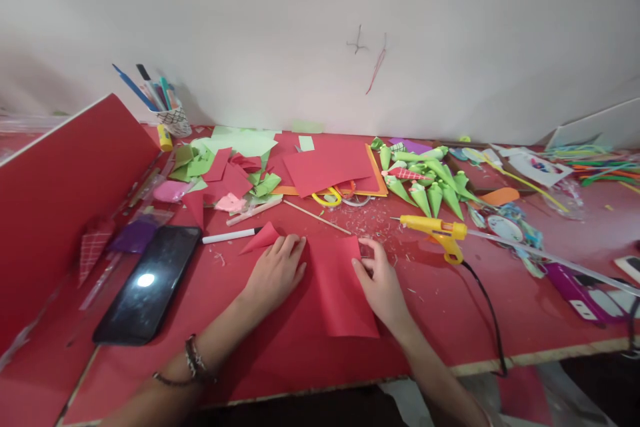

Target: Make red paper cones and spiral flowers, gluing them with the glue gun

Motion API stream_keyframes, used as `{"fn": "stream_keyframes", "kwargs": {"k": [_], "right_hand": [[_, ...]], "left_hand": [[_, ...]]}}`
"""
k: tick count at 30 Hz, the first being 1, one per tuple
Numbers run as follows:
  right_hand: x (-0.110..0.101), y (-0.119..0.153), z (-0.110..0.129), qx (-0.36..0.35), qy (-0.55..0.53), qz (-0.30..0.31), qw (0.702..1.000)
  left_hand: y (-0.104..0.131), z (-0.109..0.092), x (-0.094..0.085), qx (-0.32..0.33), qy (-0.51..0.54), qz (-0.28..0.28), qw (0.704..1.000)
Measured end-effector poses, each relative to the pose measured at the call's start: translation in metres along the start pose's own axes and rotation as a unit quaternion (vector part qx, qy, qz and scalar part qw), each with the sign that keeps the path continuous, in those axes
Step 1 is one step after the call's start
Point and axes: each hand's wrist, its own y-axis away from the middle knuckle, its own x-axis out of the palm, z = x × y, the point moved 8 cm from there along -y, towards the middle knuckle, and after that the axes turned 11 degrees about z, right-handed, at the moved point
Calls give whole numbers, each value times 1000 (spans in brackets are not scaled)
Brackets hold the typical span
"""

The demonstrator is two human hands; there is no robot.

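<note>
A red sheet of paper lies in front of me on the red table, bent slightly along its length. My right hand grips its right edge, the thumb on top and the fingers curled at the upper corner. Just left of the sheet, my left hand rests on the table with its fingers stretched out, holding nothing that shows. Beyond that hand lies a small red paper cone, touching the cap end of a white marker. A thin wooden stick lies above the sheet.
A yellow hot glue gun with a black cord lies to the right. Several green paper cones are piled behind it. A black phone is at the left. Yellow-handled scissors, paper scraps and a pen cup sit farther back.
</note>
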Motion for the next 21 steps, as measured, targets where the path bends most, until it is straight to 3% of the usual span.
{"fn": "stream_keyframes", "kwargs": {"k": [9, 15, 21], "right_hand": [[10, 14, 9, -42, 181, -61, 981], [12, 15, 15, -56, 234, -70, 968], [6, 21, 12, -47, 261, -81, 961]], "left_hand": [[2, -7, -2, -12, -53, -11, 998], [3, -14, 3, -8, -134, -11, 991], [1, -16, 5, -15, -150, 15, 988]]}}
